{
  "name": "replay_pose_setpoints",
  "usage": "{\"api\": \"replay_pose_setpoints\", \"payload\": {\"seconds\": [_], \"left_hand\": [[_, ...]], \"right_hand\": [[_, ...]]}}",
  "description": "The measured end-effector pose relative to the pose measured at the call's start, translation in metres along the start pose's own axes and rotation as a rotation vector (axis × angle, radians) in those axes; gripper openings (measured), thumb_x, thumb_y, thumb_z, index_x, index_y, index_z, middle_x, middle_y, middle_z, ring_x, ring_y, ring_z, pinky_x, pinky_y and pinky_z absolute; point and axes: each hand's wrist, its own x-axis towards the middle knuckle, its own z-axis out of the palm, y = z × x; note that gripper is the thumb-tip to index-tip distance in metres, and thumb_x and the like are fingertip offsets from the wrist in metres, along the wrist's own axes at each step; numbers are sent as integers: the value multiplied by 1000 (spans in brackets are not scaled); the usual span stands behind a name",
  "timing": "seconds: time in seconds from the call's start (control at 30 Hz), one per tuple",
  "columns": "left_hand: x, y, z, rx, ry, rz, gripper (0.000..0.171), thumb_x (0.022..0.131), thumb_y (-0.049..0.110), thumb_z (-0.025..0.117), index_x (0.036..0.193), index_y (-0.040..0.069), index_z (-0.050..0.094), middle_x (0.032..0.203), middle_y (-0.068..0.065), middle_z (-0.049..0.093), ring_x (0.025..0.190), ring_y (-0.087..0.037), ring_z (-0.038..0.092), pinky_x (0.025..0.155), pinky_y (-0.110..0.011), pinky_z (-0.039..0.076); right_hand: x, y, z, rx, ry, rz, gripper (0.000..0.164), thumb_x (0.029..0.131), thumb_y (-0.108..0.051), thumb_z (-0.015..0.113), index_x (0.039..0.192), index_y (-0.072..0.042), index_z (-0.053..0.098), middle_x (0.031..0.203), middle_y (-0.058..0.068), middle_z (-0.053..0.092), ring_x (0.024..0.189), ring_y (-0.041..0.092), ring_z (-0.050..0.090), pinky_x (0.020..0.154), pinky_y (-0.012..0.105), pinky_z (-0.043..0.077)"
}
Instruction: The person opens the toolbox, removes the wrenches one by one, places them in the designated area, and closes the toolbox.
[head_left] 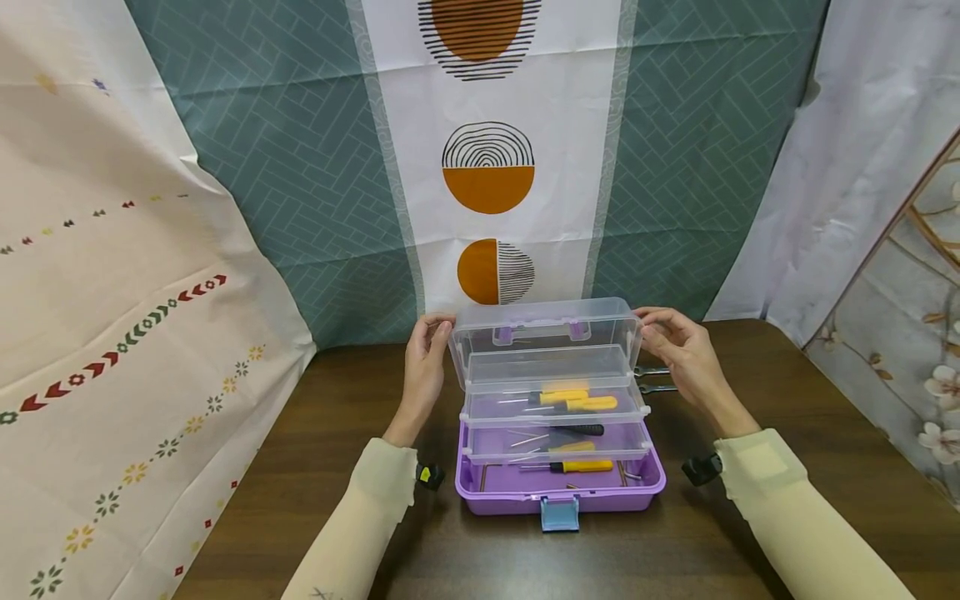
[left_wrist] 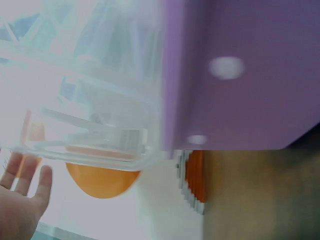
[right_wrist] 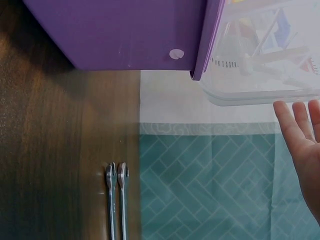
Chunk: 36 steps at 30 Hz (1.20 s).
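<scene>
A purple toolbox (head_left: pixel 510 505) stands on the table with its clear lid (head_left: pixel 543 312) raised and its clear trays (head_left: pixel 487 417) stepped up and back. Yellow-handled screwdrivers (head_left: pixel 592 404) lie in the trays, and another screwdriver (head_left: pixel 588 467) shows low in the box with several hex keys (head_left: pixel 622 475). At the lid's left end is my left hand (head_left: pixel 426 358), fingertips right at the plastic. My right hand (head_left: pixel 690 358) is at the opposite end, its fingers fairly straight along the lid's edge in the right wrist view. A blue latch (head_left: pixel 559 515) hangs down in front.
Two metal wrenches (right_wrist: pixel 111 200) lie on the wooden table (head_left: pixel 315 467) right of the toolbox, partly behind my right hand in the head view. A patterned curtain (head_left: pixel 300 167) hangs close behind the table, with a light cloth (head_left: pixel 112 292) along the left side.
</scene>
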Motion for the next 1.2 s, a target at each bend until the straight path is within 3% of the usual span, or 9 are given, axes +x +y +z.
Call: {"api": "replay_pose_setpoints", "payload": {"seconds": [0.2, 0.23, 0.37, 0.63, 0.87, 1.03, 1.2], "left_hand": [[11, 14, 5, 211, -136, 212, 24, 107, 15, 58, 127, 8, 69, 133, -9, 63, 129, -22, 54, 114, -47, 42], [13, 9, 4, 235, -163, 243, 24, 107, 17, 59, 127, 12, 71, 134, -7, 64, 131, -22, 54, 115, -49, 41], [16, 10, 6, 278, -247, 317, 24, 105, 12, 62, 126, 11, 74, 137, -9, 66, 136, -30, 53, 119, -45, 38], [10, 5, 7, 345, -235, 374, 23, 101, 10, 68, 123, 7, 76, 138, -5, 67, 139, -28, 53, 121, -36, 37], [7, 2, 8, 357, -214, 415, 24, 99, 6, 70, 122, 5, 76, 136, -8, 69, 137, -35, 55, 121, -37, 37], [4, 3, 8, 359, -206, 427, 23, 99, 5, 69, 121, 5, 76, 136, -8, 69, 138, -32, 55, 120, -38, 38], [2, 5, 8, 352, -206, 432, 23, 100, 6, 69, 121, 4, 76, 136, -8, 69, 138, -31, 54, 120, -38, 38]], "right_hand": [[-1, 0, -1, -3, -4, -11, 13, 104, 9, 51, 112, 16, 59, 126, 8, 65, 112, 17, 67, 94, 28, 59], [-1, 0, -1, -10, -5, -11, 13, 104, 9, 52, 112, 16, 58, 126, 8, 65, 112, 17, 67, 94, 28, 59], [-2, -1, -1, -34, -10, -11, 12, 104, 9, 52, 111, 16, 59, 127, 8, 65, 114, 17, 67, 95, 27, 58], [-2, -6, -4, -42, -46, 4, 12, 103, 10, 53, 110, 12, 62, 128, 9, 64, 116, 17, 65, 97, 25, 56], [1, -19, -6, -160, -95, -35, 24, 102, 8, 56, 125, 12, 61, 131, 7, 65, 124, 16, 61, 103, 22, 51], [7, -34, 1, -351, -103, -114, 27, 101, 8, 59, 127, 13, 63, 133, 8, 65, 128, 16, 57, 104, 19, 49], [8, -45, 13, -600, -164, -172, 32, 99, 8, 63, 130, 3, 68, 139, 12, 62, 133, 11, 53, 105, 16, 46]]}}
